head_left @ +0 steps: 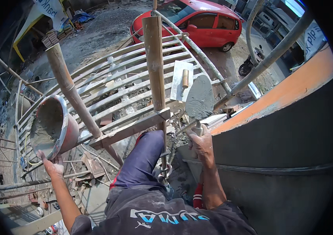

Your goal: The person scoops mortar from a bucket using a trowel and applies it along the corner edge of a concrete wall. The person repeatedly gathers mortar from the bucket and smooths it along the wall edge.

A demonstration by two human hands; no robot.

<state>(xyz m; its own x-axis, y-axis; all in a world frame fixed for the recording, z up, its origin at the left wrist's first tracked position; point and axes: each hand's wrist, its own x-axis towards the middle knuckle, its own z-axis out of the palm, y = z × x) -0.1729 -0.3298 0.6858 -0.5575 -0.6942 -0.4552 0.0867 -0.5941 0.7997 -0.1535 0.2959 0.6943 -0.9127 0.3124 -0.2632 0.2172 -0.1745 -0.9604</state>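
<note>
My right hand (201,144) is closed round the handle of a pointed trowel (199,98), whose broad blade is covered with wet grey mortar. Just beyond that blade, a rectangular plastering float (177,80) with a wooden handle rests on the slats. On the left, a mortar-smeared bucket (67,133) leans toward me, grey mortar coating its inside. My left hand (53,166) grips its near lower edge, thumb at the rim and fingers partly hidden beneath.
A platform of wooden slats (115,88) spreads ahead, with upright bamboo poles (154,62) rising through it. To my right curves a grey plastered wall (268,145) with an orange top. Below lies rubble; a red car (205,23) and a motorbike (249,64) stand beyond.
</note>
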